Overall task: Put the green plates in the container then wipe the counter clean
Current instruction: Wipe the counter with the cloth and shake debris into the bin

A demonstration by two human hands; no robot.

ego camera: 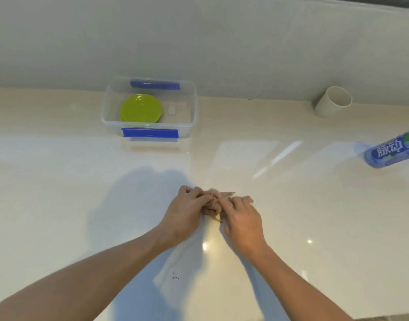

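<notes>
Two hands meet at the counter's [60, 181] centre, both closed on one crumpled brownish cloth [212, 200]. Left hand [187, 213] grips the cloth's left portion with fingers curled; the bundle lies at its 2 o'clock. Right hand [242, 218] pinches the right portion, cloth at its 10 o'clock. Green plates [141, 108] sit stacked inside the clear container [192, 112], at 11 o'clock from the hands, well apart. Small dark specks [175, 278] lie at 6 o'clock. White cup [333, 101] and blue bottle [390, 150] lie on their sides toward 2 o'clock.
</notes>
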